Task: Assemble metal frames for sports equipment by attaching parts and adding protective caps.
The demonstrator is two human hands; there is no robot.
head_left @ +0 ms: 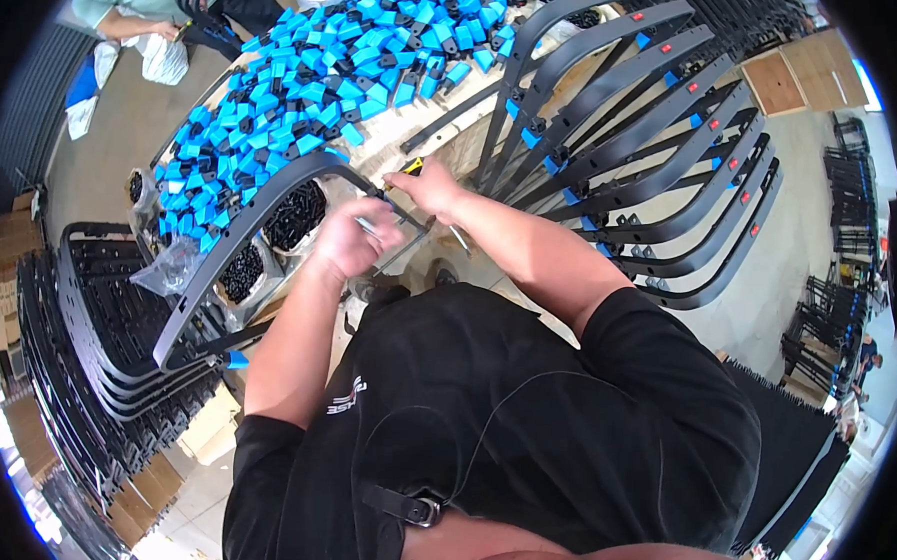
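My right hand (431,193) is closed around the yellow and black handle of a screwdriver (407,170); a thin metal shaft shows below the fist. Close by on the left, my left hand (347,241) is smeared by motion, its fingers partly curled. A pale, thin shape shows at those fingers, too blurred to name. Just beyond the left hand arches a dark grey curved frame (228,233), one end near both hands and the other toward the lower left. A blue end piece (237,360) sits by its lower leg.
Blue and black plastic pieces (300,96) are heaped on the table ahead. Bags of small black parts (296,215) stand at its near edge. Several curved frames (653,151) fan out at right; more frames (100,325) are stacked at left. Another person's arm (127,26) shows at upper left.
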